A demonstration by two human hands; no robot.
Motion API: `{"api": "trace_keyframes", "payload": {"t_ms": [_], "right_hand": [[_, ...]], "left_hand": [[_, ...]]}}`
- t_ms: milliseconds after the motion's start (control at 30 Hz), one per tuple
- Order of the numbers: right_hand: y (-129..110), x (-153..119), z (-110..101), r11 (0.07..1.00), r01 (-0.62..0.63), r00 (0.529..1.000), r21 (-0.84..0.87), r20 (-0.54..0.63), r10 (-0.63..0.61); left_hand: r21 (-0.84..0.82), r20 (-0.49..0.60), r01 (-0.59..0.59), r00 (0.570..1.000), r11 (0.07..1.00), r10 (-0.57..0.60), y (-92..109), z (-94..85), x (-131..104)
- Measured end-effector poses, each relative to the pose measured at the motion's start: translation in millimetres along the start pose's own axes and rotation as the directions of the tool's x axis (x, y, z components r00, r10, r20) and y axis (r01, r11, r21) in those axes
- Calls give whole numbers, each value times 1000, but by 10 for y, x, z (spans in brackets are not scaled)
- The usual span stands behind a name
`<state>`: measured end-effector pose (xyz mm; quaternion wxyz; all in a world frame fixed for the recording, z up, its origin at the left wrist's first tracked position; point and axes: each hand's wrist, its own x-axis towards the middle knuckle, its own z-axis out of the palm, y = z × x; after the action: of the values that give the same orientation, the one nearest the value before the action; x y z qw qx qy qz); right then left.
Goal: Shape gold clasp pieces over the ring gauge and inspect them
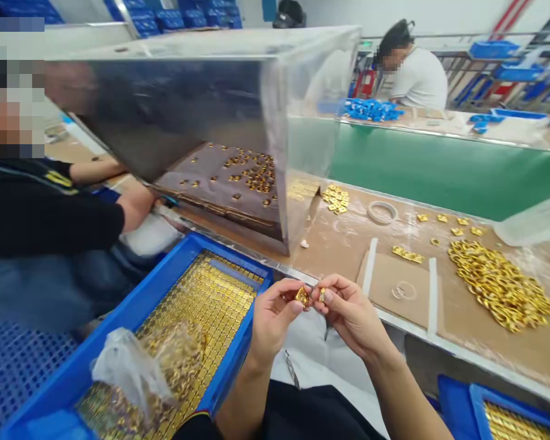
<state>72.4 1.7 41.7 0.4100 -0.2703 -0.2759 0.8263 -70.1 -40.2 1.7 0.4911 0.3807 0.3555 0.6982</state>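
Just off the table's front edge, above my lap, both hands meet. My left hand [275, 315] pinches a small shiny gold metal piece [302, 297] between thumb and fingers. Another small gold piece [322, 295] is gripped by the thumb and fingertips of my right hand [348, 311]. The two pieces are close together, a small gap between them. Their exact kind is too small to make out. A pair of tweezers [292, 368], or a similar slim metal tool, lies on my lap below the hands.
A clear-sided box [297, 153] covers scattered gold pieces on a cloth. Left of me stands a blue tray [247, 342] of gold pieces with a plastic bag [132, 366]. A gold pile [499, 284] and tape roll [382, 212] lie on the table. Co-workers sit left and across.
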Motion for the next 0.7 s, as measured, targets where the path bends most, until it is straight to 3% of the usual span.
{"api": "trace_keyframes", "payload": {"t_ms": [200, 400, 533, 700], "right_hand": [[-78, -162, -205, 989, 54, 996, 141, -83, -43], [-42, -306, -273, 954, 277, 941, 115, -233, -246], [-31, -387, -347, 957, 277, 938, 91, -243, -248], [11, -375, -437, 933, 268, 955, 239, -192, -225]], "left_hand": [[-99, 175, 95, 981, 991, -77, -122, 250, 180], [-165, 354, 239, 920, 957, -169, -192, 375, 315], [-198, 411, 299, 890, 933, -198, -246, 417, 328], [-211, 416, 328, 883, 921, -218, -266, 466, 295]]}}
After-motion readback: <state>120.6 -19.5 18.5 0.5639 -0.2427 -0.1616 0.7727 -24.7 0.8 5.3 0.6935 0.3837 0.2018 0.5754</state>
